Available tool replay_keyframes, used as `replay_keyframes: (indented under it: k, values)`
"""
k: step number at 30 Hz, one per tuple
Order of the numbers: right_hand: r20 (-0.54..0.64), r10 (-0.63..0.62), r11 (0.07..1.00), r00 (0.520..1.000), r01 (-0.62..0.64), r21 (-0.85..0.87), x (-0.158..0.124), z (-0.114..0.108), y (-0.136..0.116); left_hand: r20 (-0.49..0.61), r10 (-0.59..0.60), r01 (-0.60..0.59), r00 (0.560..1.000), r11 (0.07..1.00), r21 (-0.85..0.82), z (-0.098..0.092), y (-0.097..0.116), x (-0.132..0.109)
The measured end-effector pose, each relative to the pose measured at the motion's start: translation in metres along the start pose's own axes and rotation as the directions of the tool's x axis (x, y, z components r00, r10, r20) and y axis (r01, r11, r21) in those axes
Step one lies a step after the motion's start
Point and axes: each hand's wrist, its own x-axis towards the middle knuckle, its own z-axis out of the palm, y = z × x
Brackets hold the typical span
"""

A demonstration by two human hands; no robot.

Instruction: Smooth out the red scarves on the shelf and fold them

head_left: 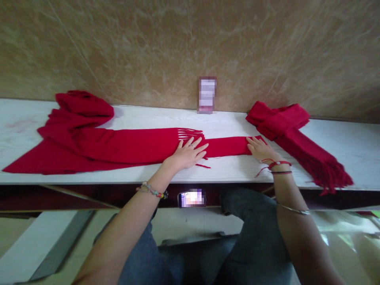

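Observation:
A long red scarf (139, 144) lies along the white table, bunched at the left, with its fringe near the middle. My left hand (188, 153) rests on the fringed end with its fingers spread. A narrow flat red strip (227, 146) extends rightward from under that hand. At the strip's right end, my right hand (259, 148) lies flat with its fingers outstretched; its fingertips touch the cloth. Just right of it is a second red scarf (297, 138), folded over itself, its fringe at the table's front edge.
The white table (142, 114) stands against a brown marbled wall (148, 51). A pixelated upright rectangle (207, 95) is at the wall. A lit phone (192, 198) lies on a dark ledge below the tabletop, above my legs.

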Motion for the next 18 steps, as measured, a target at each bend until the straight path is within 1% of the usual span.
replay_keyframes:
  k: [1, 3, 5, 6, 7, 9, 11, 12, 13, 14, 15, 18]
  values:
    - [0.005, 0.059, 0.998, 0.998, -0.059, 0.009, 0.0, 0.002, 0.006, 0.006, -0.006, 0.006, 1.0, 1.0, -0.007, -0.001, 0.0, 0.0]
    - [-0.011, 0.211, 0.977, 0.977, -0.211, 0.031, -0.002, 0.001, 0.011, 0.015, -0.013, 0.013, 1.0, 1.0, -0.022, -0.002, 0.001, 0.001]
    - [-0.104, 0.259, 0.966, 0.96, -0.254, 0.055, -0.004, -0.004, 0.007, 0.021, -0.014, 0.015, 1.0, 0.999, -0.035, -0.003, 0.002, 0.001]
    - [-0.166, 0.246, 0.968, 0.955, -0.236, 0.079, -0.005, -0.008, 0.001, 0.026, -0.016, 0.017, 1.0, 0.999, -0.039, -0.004, 0.002, 0.001]
    - [-0.227, 0.201, 0.978, 0.953, -0.182, 0.105, -0.005, -0.013, -0.006, 0.032, -0.019, 0.02, 0.999, 0.999, -0.042, -0.005, 0.003, 0.001]
    - [-0.304, 0.051, 0.987, 0.951, -0.001, 0.163, -0.006, -0.023, -0.025, 0.043, -0.023, 0.025, 0.999, 0.999, -0.041, -0.008, 0.005, 0.002]
    - [-0.317, -0.168, 0.953, 0.933, 0.236, 0.189, -0.007, -0.034, -0.048, 0.045, -0.01, 0.011, 0.999, 0.999, -0.032, -0.012, 0.006, 0.003]
    - [-0.312, -0.271, 0.922, 0.911, 0.338, 0.187, -0.007, -0.038, -0.06, 0.038, -0.001, 0.002, 0.999, 1.0, -0.025, -0.013, 0.006, 0.003]
    - [-0.301, -0.345, 0.894, 0.889, 0.409, 0.183, -0.008, -0.041, -0.071, 0.027, 0.005, -0.004, 1.0, 1.0, -0.018, -0.015, 0.005, 0.004]
    - [-0.288, -0.38, 0.881, 0.879, 0.439, 0.179, -0.009, -0.044, -0.081, 0.012, 0.006, -0.006, 1.0, 1.0, -0.01, -0.017, 0.003, 0.005]
    - [-0.267, -0.393, 0.878, 0.88, 0.446, 0.176, -0.009, -0.045, -0.089, -0.008, 0.004, -0.004, 1.0, 1.0, -0.002, -0.018, 0.001, 0.007]
    - [-0.179, -0.385, 0.899, 0.905, 0.412, 0.15, -0.009, -0.045, -0.104, -0.071, 0.036, -0.034, 0.997, 0.999, 0.03, -0.021, -0.009, 0.012]
